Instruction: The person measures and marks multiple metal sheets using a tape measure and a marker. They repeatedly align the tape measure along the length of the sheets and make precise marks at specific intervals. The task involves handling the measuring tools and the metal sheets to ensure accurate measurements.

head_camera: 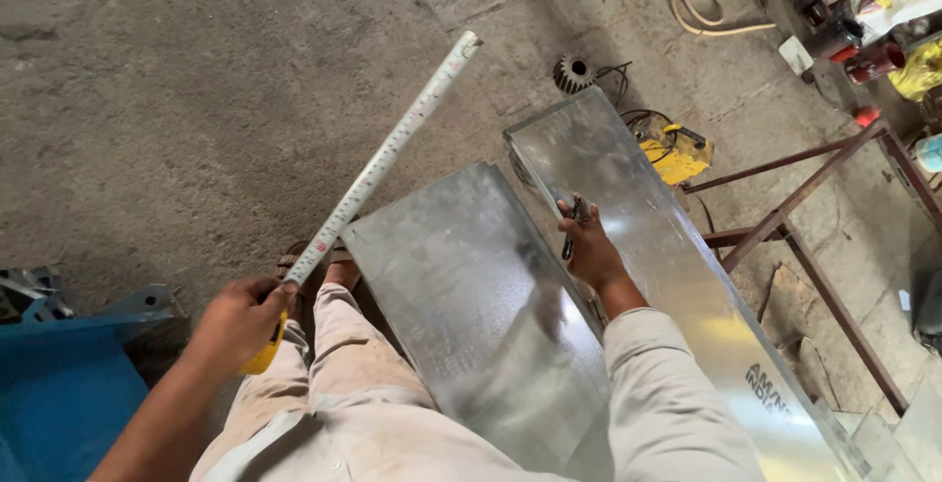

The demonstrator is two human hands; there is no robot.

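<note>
One view only here, riding on the person's head and tipping steeply down over the chest and legs. It sits close: the pale sleeves and trousers fill the bottom edge, and both forearms run up from there into the middle of the picture. The left hand lands at lower left, the right hand just right of centre, over the metal sheets that slant from the bottom right up toward the middle. Further out, the lens faces forward across the concrete floor, which takes the whole upper left. A rust-red frame and workshop clutter crowd the right edge and top right corner.
</note>
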